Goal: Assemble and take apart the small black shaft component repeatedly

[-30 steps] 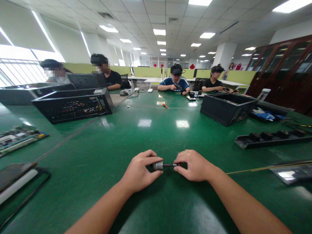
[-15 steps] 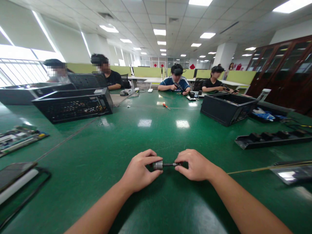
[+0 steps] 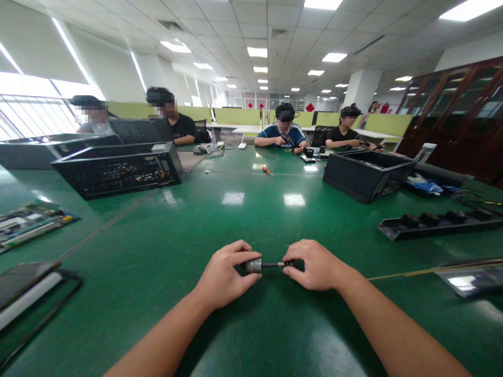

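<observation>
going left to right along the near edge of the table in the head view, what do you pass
dark tray → left hand → silver tool → right hand → shiny metal plate

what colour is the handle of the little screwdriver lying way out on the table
Red-orange handle on the small screwdriver, lying on the green table; the head view, the only one, shows it.

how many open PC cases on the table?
2 clearly. One black case lies at far left, its open side toward the camera; another sits at far right, open on top. A dark shape behind the left one may be a third, but it is mostly hidden.
</observation>
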`<state>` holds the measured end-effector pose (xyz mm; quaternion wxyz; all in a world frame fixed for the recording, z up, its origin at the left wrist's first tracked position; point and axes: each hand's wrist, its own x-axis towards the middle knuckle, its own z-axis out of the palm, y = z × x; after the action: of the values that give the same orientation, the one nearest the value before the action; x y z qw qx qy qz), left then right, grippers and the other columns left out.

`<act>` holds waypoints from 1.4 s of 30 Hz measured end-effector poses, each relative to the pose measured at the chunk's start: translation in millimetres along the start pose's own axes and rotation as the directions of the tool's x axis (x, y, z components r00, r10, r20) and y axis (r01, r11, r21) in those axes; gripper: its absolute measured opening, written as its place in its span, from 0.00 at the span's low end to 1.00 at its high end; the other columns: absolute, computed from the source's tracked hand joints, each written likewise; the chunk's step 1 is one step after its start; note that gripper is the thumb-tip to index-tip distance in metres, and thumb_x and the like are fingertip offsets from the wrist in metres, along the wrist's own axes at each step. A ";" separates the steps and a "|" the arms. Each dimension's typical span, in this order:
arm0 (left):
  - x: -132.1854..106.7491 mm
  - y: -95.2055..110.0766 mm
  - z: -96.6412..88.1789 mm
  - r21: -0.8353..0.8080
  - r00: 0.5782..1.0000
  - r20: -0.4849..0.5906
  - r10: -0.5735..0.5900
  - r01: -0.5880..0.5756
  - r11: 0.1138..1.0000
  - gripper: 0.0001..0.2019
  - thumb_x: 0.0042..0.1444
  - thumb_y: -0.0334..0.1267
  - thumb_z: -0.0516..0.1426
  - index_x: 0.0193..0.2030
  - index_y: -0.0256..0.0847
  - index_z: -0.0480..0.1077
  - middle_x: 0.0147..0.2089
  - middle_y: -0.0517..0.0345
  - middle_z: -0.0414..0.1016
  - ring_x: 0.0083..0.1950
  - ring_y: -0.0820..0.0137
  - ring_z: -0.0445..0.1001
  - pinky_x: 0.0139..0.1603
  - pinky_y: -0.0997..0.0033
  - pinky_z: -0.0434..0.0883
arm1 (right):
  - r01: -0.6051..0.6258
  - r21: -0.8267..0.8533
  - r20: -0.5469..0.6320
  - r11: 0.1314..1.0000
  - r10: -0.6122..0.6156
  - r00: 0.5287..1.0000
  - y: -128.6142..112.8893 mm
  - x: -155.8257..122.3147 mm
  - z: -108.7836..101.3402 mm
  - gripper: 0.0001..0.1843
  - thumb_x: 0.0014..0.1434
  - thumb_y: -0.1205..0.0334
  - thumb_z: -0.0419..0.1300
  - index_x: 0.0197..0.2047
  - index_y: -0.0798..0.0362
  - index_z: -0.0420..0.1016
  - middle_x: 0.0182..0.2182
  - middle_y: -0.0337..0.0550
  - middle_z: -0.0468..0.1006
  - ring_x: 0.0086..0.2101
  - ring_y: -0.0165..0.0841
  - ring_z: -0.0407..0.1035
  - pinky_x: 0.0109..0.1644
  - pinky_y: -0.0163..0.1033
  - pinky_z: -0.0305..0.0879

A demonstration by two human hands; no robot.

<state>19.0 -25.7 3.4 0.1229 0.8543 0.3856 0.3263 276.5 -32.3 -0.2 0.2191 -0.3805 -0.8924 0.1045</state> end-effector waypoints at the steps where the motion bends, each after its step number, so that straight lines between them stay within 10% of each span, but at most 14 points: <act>1: 0.1 0.0 -0.1 0.002 1.000 -0.002 0.004 -0.004 1.000 0.14 0.48 0.33 0.66 0.43 0.45 0.81 0.41 0.56 0.78 0.41 0.66 0.78 0.46 0.67 0.75 | -0.001 -0.003 0.002 1.000 0.001 1.000 -0.3 0.1 -0.4 0.08 0.60 0.61 0.61 0.39 0.52 0.81 0.34 0.43 0.82 0.36 0.35 0.74 0.44 0.39 0.65; 33: 1.0 -1.5 -3.1 -0.010 0.998 0.012 -0.059 0.059 0.998 0.14 0.48 0.35 0.67 0.44 0.45 0.81 0.42 0.56 0.78 0.42 0.66 0.78 0.45 0.68 0.74 | -0.106 -0.068 0.100 0.992 0.113 0.989 7.5 -5.5 -10.6 0.10 0.55 0.62 0.61 0.39 0.51 0.81 0.36 0.42 0.83 0.37 0.37 0.75 0.43 0.39 0.65; 42: 7.7 -8.9 -4.3 0.011 0.957 0.110 -0.269 0.269 0.963 0.16 0.62 0.47 0.56 0.52 0.44 0.73 0.48 0.53 0.82 0.49 0.60 0.80 0.52 0.61 0.74 | -0.129 -0.081 0.198 0.988 0.143 0.970 4.6 -6.5 -14.3 0.10 0.51 0.62 0.60 0.35 0.50 0.82 0.34 0.41 0.83 0.36 0.37 0.75 0.41 0.38 0.65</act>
<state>14.8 -14.2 6.1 0.1888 0.8103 0.4903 0.2596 290.2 -33.6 8.8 0.1062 -0.4353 -0.8849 0.1273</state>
